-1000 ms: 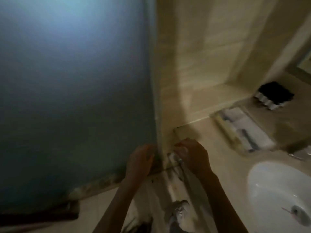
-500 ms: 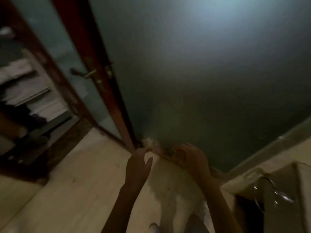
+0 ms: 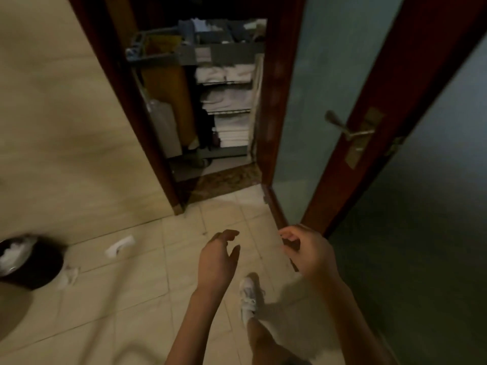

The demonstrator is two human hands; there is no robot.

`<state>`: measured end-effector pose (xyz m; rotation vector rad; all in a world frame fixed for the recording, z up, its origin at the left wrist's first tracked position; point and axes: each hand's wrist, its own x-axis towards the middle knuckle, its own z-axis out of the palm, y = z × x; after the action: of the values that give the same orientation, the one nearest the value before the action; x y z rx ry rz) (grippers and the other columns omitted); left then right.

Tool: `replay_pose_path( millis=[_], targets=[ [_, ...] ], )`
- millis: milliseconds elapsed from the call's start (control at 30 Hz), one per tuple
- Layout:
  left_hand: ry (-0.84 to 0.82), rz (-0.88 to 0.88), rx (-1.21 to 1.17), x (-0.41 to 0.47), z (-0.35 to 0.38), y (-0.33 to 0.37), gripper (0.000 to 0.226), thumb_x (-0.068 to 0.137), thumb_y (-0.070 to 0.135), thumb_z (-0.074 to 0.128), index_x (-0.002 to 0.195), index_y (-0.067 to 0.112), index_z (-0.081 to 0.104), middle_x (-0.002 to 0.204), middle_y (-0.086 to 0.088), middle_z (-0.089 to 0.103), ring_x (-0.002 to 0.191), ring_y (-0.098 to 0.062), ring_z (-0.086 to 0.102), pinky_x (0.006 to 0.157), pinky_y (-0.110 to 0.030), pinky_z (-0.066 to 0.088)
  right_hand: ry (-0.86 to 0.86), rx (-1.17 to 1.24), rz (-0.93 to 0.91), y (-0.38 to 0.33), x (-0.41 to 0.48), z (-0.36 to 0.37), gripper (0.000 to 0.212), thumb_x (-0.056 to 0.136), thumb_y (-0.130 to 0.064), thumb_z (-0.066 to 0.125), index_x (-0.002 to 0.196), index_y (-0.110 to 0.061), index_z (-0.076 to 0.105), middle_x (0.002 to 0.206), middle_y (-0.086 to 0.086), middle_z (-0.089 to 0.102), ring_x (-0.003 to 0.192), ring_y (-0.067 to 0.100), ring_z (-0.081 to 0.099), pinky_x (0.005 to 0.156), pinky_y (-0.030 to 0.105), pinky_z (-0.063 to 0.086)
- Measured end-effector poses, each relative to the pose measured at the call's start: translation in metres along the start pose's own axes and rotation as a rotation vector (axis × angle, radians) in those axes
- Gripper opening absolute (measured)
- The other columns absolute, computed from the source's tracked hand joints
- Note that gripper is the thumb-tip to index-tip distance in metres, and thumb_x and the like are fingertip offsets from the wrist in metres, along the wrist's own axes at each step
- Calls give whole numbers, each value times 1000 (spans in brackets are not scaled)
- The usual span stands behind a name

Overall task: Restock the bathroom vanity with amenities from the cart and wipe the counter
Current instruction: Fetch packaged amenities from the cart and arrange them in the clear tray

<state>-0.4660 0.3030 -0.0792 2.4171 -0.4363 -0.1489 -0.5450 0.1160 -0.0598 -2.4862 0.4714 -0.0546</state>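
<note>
Parted since earlier: left hand (image 3: 217, 259), right hand (image 3: 309, 252), forearms outstretched toward cart (image 3: 210, 52); both grips released, fingers loosely curled.

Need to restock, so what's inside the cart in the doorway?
The cart holds folded white towels on its shelves. What its top bins contain is too blurred to identify.
</note>
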Motion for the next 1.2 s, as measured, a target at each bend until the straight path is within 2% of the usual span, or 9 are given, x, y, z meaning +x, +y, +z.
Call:
replay_pose_path(
  millis=[200,333,500,567,700,867,933,1033,1200],
  targets=[
    [70,-24,45,102,-23,-3,32,90,23,62,122,27,59,115,7,64,98,-9,62,77,-16,41,34,55,-113,-33,130,-1,28,82,-22,72,108,-30,66,102,-17,64,92,-2,57,79,22,47],
    [120,-28,102,183,-49,-1,28,89,24,64,117,25,62,113,6,65,98,-11,61,80,-20,46,76,106,-189,-58,218,-16,27,80,-24,75,106,-31,67,97,-19,64,88,-2,57,72,17,44],
    [177,-24,129,275,-64,9,30,86,20,68,116,19,66,112,-1,68,97,-18,66,81,-29,53,118,175,-182,-57,305,-29,22,82,-27,74,103,-28,69,92,-18,65,85,-1,60,73,22,46],
    [165,-21,135,298,-62,12,32,86,21,68,118,19,65,113,0,67,98,-16,66,82,-27,52,110,202,-192,-52,332,-28,21,83,-28,73,103,-26,69,91,-16,66,87,1,62,73,20,47],
    [130,-29,149,338,-62,14,31,88,21,66,118,21,64,113,1,68,99,-15,65,79,-21,48,102,253,-178,-46,374,-30,20,83,-27,73,103,-25,70,92,-17,67,87,-1,62,71,5,40],
    [63,34,158,405,-62,24,25,91,15,60,116,16,65,103,-5,69,90,-23,66,73,-27,50,140,288,-134,-35,429,-37,18,82,-27,74,99,-27,70,90,-14,71,87,3,66,77,26,52],
    [42,63,153,436,-58,27,22,91,13,60,112,12,67,105,-7,69,94,-25,66,77,-30,50,195,305,-99,-31,451,-40,16,81,-27,75,97,-28,71,88,-17,69,85,3,66,75,24,51],
    [21,90,96,490,-50,28,22,91,13,61,113,13,67,108,-6,70,99,-24,66,82,-31,50,196,266,-32,-25,488,-45,14,84,-30,71,98,-29,71,87,-20,62,81,0,60,69,11,41],
    [-88,86,34,607,-28,31,34,91,25,60,125,22,59,125,1,61,114,-17,57,95,-24,43,242,224,20,-16,574,-52,19,81,-25,75,100,-23,73,95,-6,71,86,12,66,75,22,47]
  ],
)
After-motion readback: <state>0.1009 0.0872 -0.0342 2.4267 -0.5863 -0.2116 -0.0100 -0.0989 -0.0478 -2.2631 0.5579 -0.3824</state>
